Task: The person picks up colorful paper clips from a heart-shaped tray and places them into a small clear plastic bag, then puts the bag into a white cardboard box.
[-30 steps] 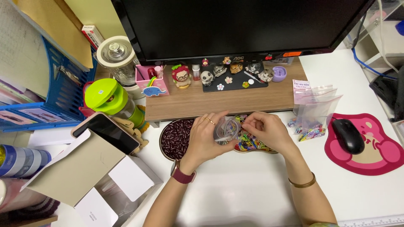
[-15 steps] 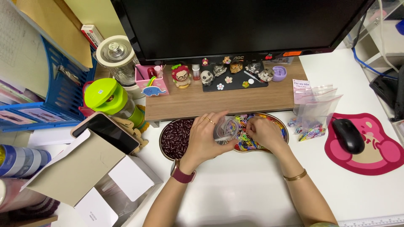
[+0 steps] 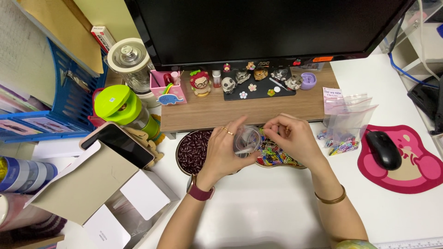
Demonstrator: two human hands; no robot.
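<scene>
1. Now, in the head view, the left hand (image 3: 224, 150) grips a small clear bag (image 3: 247, 139) above the tray (image 3: 184, 162) of beans and coloured clips (image 3: 273, 156).
2. Beside it, the right hand (image 3: 295, 138) is closed in a pinch at the bag's mouth; what it pinches I cannot tell.

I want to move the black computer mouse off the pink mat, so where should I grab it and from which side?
Take the black computer mouse from above, with the grip across its two long sides near the wider rear half. It lies flat on the pink mouse mat, its domed back up and both sides free. The zip bags lie close on its left, so a top-down approach looks safest.
</scene>
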